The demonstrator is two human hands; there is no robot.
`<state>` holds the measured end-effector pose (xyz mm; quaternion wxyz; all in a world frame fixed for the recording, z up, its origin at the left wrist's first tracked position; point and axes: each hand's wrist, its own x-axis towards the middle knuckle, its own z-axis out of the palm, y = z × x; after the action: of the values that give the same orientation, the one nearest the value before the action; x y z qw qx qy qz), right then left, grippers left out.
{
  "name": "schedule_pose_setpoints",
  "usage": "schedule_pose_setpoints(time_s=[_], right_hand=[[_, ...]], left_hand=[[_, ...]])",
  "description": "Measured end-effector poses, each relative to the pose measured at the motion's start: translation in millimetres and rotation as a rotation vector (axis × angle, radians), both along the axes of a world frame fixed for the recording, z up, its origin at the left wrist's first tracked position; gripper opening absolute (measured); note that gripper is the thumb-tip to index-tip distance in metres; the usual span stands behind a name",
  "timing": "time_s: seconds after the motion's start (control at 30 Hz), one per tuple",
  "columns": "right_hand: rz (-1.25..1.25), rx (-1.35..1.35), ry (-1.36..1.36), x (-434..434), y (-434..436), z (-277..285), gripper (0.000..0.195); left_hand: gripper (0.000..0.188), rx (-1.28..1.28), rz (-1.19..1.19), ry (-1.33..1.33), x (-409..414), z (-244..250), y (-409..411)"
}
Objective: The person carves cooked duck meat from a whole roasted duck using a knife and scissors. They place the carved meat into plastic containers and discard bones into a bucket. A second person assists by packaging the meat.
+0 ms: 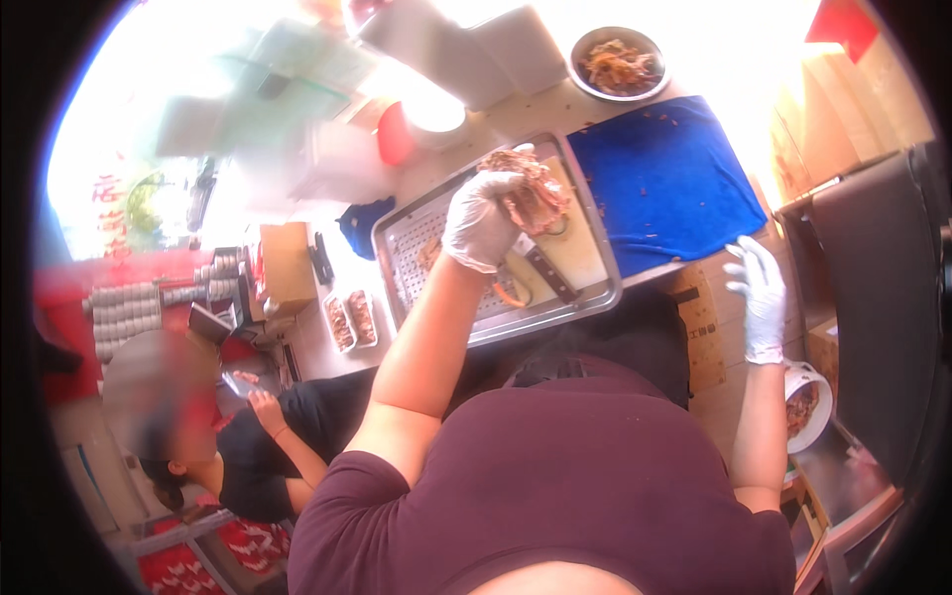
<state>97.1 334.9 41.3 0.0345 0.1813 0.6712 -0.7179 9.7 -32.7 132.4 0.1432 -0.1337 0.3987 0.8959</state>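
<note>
My left hand (482, 223), in a pale disposable glove, grips a piece of cooked, bony meat (537, 195) that looks like part of a poultry carcass. It is above a metal tray (611, 277) with a perforated insert at its left. Under the meat lies a light cutting board (587, 251), and a knife with a dark riveted handle (550, 274) rests on it. Beside the knife is an orange curved handle (513, 297), perhaps of scissors. My right hand (758, 297), also gloved, is off to the right past the blue cloth (662, 186), fingers apart and holding nothing.
A metal bowl of bones and scraps (621, 63) stands at the back. Two small containers of meat (349, 320) sit left of the tray. A white bucket with scraps (807, 409) is below my right hand. At the left, another person (260, 446) holds a phone.
</note>
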Motion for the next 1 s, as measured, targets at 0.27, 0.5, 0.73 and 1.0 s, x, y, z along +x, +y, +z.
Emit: schedule_pose_setpoints(time_s=[0.27, 0.5, 0.73, 1.0], right_hand=[[0.805, 0.183, 0.445, -47.6, -292.5, 58.9, 0.036], [0.763, 0.339, 0.562, 7.5, -371.4, 31.2, 0.035], [1.012, 0.448, 0.463, 11.7, -395.2, 8.8, 0.028], [1.501, 0.642, 0.299, -10.6, -392.0, 50.4, 0.017]], left_hand=[[0.041, -0.164, 0.179, 0.139, 82.6, -10.0, -70.2], [0.038, -0.618, 0.128, -0.004, 144.5, -29.8, -131.0], [0.027, -0.493, -0.054, 0.017, 167.8, -38.8, -180.8], [0.024, -1.079, -0.509, -0.096, 167.8, -42.7, -227.0]])
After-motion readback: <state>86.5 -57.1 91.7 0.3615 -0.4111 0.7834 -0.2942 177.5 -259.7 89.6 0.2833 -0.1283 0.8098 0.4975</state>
